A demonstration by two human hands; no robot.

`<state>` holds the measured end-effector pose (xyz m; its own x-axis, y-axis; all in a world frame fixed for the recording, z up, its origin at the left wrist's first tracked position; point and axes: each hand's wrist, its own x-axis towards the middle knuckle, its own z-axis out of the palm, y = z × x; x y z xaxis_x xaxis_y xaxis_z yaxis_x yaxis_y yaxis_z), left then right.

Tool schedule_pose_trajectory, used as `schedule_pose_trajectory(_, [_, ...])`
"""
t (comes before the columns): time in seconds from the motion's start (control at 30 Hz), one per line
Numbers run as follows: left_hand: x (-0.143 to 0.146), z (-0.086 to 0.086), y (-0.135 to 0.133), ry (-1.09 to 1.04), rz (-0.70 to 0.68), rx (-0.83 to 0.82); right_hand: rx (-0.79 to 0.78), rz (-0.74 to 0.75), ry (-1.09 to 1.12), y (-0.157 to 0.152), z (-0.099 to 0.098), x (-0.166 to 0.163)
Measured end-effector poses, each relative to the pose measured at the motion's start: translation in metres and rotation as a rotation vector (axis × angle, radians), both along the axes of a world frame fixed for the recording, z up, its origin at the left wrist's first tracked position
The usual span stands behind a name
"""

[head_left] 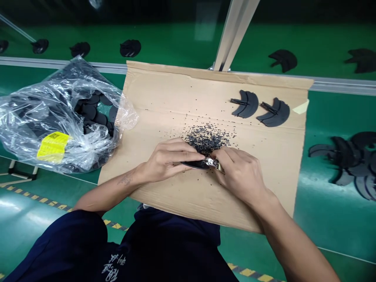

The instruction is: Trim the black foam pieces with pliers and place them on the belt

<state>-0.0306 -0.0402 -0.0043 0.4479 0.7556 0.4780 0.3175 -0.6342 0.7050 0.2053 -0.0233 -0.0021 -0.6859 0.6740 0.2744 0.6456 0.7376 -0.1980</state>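
My left hand (173, 158) is closed on a black plastic part (197, 164), held low over the cardboard sheet (170, 196). In my right hand (239, 172) is a pair of nippers (210, 161), its shiny metal jaws against the part's right end. My fingers hide most of the nippers' handles and some of the part. Just beyond both hands lies a heap of tiny black plastic clippings (207, 137), thinning out across the cardboard. Farther back on the right of the sheet rest two curved black parts with thin stems, a left one (246, 103) and a right one (276, 112).
A clear plastic bag (67, 109) with a yellow label (53, 145) holds many black parts on the left. More curved black parts (352, 160) are piled at the right. An aluminium post (236, 35) rises behind the cardboard, and single parts stand along the back.
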Motion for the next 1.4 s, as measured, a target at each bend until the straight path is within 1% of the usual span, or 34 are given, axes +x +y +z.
schedule_pose_trajectory(0.1, [0.000,-0.001,0.000,0.027,-0.020,0.061,0.006,-0.038,-0.091,-0.003,0.004,-0.002])
schedule_pose_trajectory(0.17, [-0.001,0.000,0.002,0.043,-0.042,0.060,-0.068,-0.028,-0.077,-0.004,0.003,-0.002])
schedule_pose_trajectory(0.23, [-0.001,0.004,0.003,0.051,-0.042,0.025,-0.160,-0.012,-0.022,-0.002,0.002,0.000])
schedule_pose_trajectory(0.27, [-0.001,0.006,0.004,0.051,-0.035,0.009,-0.178,-0.017,0.003,-0.001,0.001,0.001])
schedule_pose_trajectory(0.33, [-0.001,0.011,0.004,0.057,-0.015,-0.016,-0.135,-0.062,0.019,0.002,-0.001,0.003])
schedule_pose_trajectory(0.4, [0.000,0.015,0.003,0.060,-0.017,-0.045,-0.047,-0.120,-0.011,0.005,-0.001,0.004])
schedule_pose_trajectory(0.47, [0.002,0.016,0.002,0.055,-0.030,-0.092,0.007,-0.141,-0.047,0.006,0.000,0.004])
schedule_pose_trajectory(0.63, [0.009,0.011,0.001,0.025,-0.023,-0.207,0.070,-0.132,-0.079,0.003,0.003,-0.003])
schedule_pose_trajectory(0.7, [0.011,0.009,0.001,-0.003,-0.041,-0.264,0.087,-0.124,-0.085,0.001,0.004,-0.004])
schedule_pose_trajectory(0.93, [0.017,0.007,0.000,-0.132,-0.086,-0.420,0.100,-0.089,-0.100,-0.001,0.007,-0.006])
schedule_pose_trajectory(1.07, [0.020,0.007,-0.001,-0.152,-0.094,-0.434,0.082,-0.039,-0.113,0.000,0.008,-0.007])
schedule_pose_trajectory(1.2, [0.018,0.006,0.000,-0.186,-0.049,-0.395,0.110,-0.025,-0.078,0.001,0.010,-0.006])
schedule_pose_trajectory(1.3, [0.015,0.005,0.002,-0.224,-0.005,-0.377,0.104,-0.051,-0.025,0.002,0.010,-0.002])
schedule_pose_trajectory(1.4, [0.011,0.004,0.005,-0.259,0.033,-0.373,0.053,-0.137,0.045,0.005,0.008,0.005])
